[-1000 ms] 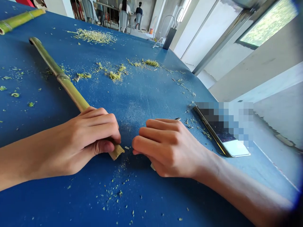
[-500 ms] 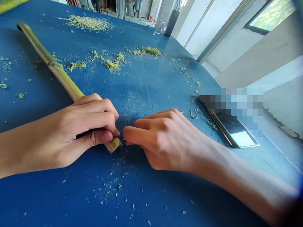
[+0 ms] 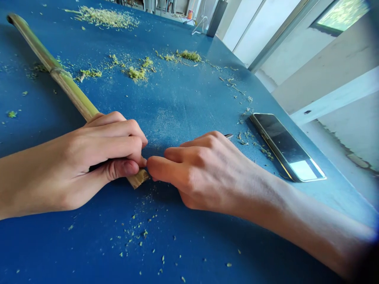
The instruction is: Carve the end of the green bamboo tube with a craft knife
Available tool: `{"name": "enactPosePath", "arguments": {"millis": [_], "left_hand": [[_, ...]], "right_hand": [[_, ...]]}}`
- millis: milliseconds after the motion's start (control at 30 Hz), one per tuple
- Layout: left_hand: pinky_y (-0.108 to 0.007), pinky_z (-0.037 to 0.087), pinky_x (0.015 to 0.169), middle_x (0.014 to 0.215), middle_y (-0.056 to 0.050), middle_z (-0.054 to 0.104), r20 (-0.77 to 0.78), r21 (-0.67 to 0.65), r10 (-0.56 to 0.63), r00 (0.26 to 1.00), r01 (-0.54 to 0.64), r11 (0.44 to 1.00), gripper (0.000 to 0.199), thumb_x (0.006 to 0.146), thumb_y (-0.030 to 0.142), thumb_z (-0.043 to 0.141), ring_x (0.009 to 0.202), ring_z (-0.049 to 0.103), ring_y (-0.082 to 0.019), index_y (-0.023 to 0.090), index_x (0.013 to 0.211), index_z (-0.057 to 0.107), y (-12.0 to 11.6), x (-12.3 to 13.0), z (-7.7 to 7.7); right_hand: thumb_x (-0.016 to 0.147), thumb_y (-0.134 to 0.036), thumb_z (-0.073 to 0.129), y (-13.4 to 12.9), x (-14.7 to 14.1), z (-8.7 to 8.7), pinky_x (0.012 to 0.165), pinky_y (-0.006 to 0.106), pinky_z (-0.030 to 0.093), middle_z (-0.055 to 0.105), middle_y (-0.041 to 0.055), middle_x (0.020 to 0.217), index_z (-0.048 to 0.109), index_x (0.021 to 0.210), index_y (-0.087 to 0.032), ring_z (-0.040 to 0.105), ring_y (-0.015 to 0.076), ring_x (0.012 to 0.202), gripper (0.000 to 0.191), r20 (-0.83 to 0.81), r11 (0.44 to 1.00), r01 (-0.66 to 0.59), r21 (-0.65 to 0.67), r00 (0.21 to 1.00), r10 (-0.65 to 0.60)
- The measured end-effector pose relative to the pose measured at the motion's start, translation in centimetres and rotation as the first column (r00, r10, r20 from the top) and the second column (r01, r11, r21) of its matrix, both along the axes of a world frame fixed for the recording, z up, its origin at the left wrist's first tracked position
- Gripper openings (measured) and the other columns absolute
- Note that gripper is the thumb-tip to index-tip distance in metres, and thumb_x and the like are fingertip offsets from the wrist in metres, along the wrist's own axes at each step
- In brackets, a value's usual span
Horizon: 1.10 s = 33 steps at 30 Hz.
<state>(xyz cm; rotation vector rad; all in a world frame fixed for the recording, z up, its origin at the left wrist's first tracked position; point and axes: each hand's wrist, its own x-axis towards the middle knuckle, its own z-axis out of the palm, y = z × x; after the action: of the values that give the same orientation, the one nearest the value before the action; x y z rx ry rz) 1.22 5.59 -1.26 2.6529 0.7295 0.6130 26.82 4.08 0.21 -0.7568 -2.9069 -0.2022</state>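
A split bamboo piece (image 3: 76,94), yellow-green with a raised node, lies diagonally on the blue table (image 3: 183,106). My left hand (image 3: 109,154) is closed around its near end, thumb and fingers pressing the strip down. Just past the thumb, the cut, roughened end of the bamboo shows. My right hand (image 3: 192,169) is closed with the index finger bent, its fingertips right beside that end. Behind its knuckles pokes the dark metal tip of a slim tool (image 3: 228,136); the rest of this tool is hidden by the hand.
A smartphone (image 3: 287,146) lies near the table's right edge. Green shavings (image 3: 137,73) are scattered across the middle, and a pale heap of shavings (image 3: 106,17) is at the back. Small crumbs (image 3: 145,233) dot the table in front of my hands.
My right hand has shifted slightly left, closer to the bamboo's cut end. The tool tip behind the knuckles shows more. The whole view has tilted a little; my left hand keeps its grip.
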Motion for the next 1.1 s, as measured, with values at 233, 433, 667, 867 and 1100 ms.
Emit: {"name": "enactPosePath", "arguments": {"millis": [233, 433, 667, 867, 1100], "left_hand": [[-0.027, 0.039, 0.088, 0.1, 0.003, 0.064, 0.05, 0.017, -0.014, 0.999, 0.013, 1.0, 0.027, 0.113, 0.023, 0.048, 0.096, 0.053, -0.014, 0.024, 0.091, 0.064, 0.1, -0.2, -0.3], [-0.026, 0.041, 0.087, 0.098, 0.003, 0.064, 0.062, -0.039, 0.041, 0.997, -0.038, 0.999, 0.027, 0.112, 0.02, 0.049, 0.094, 0.053, -0.014, 0.025, 0.091, 0.065, -0.3, -0.1, -0.2], [-0.024, 0.041, 0.087, 0.097, 0.004, 0.064, 0.086, -0.019, 0.021, 0.996, -0.02, 1.0, 0.026, 0.111, 0.019, 0.051, 0.094, 0.054, -0.013, 0.025, 0.09, 0.063, -0.1, 0.0, -0.3], [-0.026, 0.039, 0.088, 0.096, 0.005, 0.061, 0.068, -0.001, -0.025, 0.997, 0.025, 1.0, 0.026, 0.113, 0.02, 0.048, 0.093, 0.053, -0.012, 0.025, 0.091, 0.061, 0.1, 0.0, -0.2], [-0.03, 0.041, 0.087, 0.094, 0.002, 0.064, 0.042, -0.008, 0.044, 0.998, -0.043, 0.999, 0.036, 0.114, 0.026, 0.046, 0.089, 0.054, -0.015, 0.023, 0.083, 0.064, -0.1, 0.2, -0.2]], "right_hand": [[0.103, -0.007, 0.044, -0.1, 0.2, 0.1, 0.052, 0.034, 0.013, 0.063, -0.0039, 0.07, 0.073, 0.106, -0.025, 0.032, 0.0158, 0.05, 0.034, -0.002, 1.0, -0.004, -0.005, 1.0, 0.004], [0.098, -0.003, 0.042, 0.9, 1.1, -1.0, 0.054, 0.033, 0.023, 0.067, -0.0028, 0.076, 0.07, 0.101, -0.022, 0.041, 0.0145, 0.056, 0.034, -0.122, 0.994, -0.045, -0.099, 0.992, 0.032], [0.104, -0.006, 0.042, 0.6, 0.9, -1.1, 0.053, 0.034, 0.02, 0.061, -0.0042, 0.072, 0.07, 0.119, -0.025, 0.04, 0.015, 0.055, 0.036, -0.137, 0.997, -0.082, -0.006, 0.987, 0.08], [0.103, -0.005, 0.043, -0.6, 0.3, -0.4, 0.053, 0.036, 0.016, 0.059, -0.0034, 0.069, 0.072, 0.119, -0.025, 0.035, 0.0147, 0.051, 0.039, -0.052, 0.997, 0.018, 0.07, 0.999, -0.015], [0.107, -0.009, 0.041, -0.5, 0.1, -0.2, 0.053, 0.036, 0.016, 0.061, -0.0033, 0.069, 0.072, 0.1, -0.023, 0.033, 0.0145, 0.051, 0.035, -0.043, 1.0, 0.015, -0.017, 0.999, -0.016]]}}
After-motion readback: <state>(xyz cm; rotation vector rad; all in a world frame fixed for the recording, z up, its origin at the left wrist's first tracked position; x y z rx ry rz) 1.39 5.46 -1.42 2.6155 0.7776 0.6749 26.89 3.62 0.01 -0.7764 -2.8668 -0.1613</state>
